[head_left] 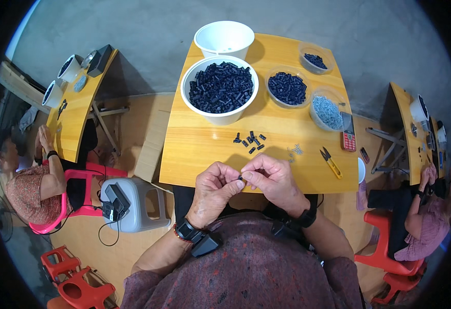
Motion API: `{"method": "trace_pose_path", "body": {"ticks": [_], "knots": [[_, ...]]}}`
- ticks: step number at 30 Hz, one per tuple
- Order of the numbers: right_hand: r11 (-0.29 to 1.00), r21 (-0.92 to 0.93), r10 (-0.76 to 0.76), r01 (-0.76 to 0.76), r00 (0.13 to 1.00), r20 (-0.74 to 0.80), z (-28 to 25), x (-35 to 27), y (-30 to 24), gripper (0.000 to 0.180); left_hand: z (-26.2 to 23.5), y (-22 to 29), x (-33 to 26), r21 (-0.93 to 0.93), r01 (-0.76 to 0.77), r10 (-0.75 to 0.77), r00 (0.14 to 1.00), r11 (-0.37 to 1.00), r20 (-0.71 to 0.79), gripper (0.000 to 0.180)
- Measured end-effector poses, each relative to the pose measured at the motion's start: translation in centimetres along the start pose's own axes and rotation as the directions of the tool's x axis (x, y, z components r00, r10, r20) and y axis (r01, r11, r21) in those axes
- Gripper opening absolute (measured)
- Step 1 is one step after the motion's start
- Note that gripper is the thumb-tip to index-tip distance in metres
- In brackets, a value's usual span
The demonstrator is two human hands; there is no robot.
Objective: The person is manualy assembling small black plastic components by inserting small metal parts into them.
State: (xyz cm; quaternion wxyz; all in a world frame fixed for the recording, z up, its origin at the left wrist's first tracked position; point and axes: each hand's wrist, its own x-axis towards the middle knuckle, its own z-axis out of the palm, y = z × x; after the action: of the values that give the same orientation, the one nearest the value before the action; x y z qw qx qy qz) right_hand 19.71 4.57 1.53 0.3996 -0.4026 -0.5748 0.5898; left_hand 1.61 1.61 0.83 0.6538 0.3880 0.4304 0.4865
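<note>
My left hand (211,191) and my right hand (276,181) meet at the near edge of the wooden table (200,159). Thumbs and fingertips of both pinch a small black piece (240,177), mostly hidden between them. Beyond my hands lies a loose group of short black cylindrical pieces (251,140). To their right is a little heap of thin silvery pieces (297,149), too small to name. Yellow-handled thread snips (332,166) with dark blades lie farther right.
A white tub (219,118) heaped with black pieces stands behind, before another white tub (224,35). Clear bowls (288,105) hold black pieces; another clear bowl (326,126) holds silvery ones. A red-and-black phone (348,133) lies rightward. People sit at tables on both sides.
</note>
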Motion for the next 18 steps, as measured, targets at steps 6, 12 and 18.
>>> {"method": "trace_pose_path", "body": {"ticks": [6,12,18], "knots": [[1.000,-0.001,-0.003,0.003,1.000,-0.021,0.01,-0.21,0.19,0.005,0.03,-0.32,0.10,-0.028,-0.013,0.013,1.000,1.000,-0.002,0.018],[0.996,-0.077,-0.048,0.045,0.998,-0.030,-0.46,-0.20,0.49,0.007,0.40,-0.21,0.09,0.019,-0.048,0.048,0.999,0.999,0.012,0.017],[0.981,-0.145,-0.135,0.128,0.990,-0.042,-0.10,-0.50,-0.18,0.005,0.43,-0.09,0.06,0.040,-0.074,0.074,0.997,0.996,0.011,0.018]]}}
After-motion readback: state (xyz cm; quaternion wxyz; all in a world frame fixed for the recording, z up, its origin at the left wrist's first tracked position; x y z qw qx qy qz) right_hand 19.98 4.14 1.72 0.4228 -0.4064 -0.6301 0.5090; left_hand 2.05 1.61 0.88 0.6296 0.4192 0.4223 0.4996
